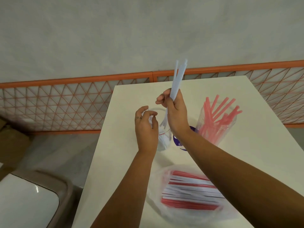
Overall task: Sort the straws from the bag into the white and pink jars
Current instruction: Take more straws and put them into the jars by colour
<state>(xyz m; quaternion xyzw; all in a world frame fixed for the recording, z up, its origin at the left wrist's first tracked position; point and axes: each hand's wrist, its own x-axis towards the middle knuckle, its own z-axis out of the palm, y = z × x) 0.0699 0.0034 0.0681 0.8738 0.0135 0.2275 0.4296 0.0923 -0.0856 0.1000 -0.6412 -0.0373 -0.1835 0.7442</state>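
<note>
Firmly in right hand (174, 111): white straws (178, 78).

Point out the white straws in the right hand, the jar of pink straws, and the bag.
white straws (178, 76): head view, on the shafts above the right hand's grip.
jar of pink straws (213, 130): head view, on its clear side wall.
bag (158, 183): head view, on its clear plastic left edge.

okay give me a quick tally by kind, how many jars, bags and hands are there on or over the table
Jars: 2, the jar with white straws and the jar with pink straws
Bags: 1, the bag of mixed straws
Hands: 2, the left hand and the right hand, which grips white straws
Total: 5
</note>
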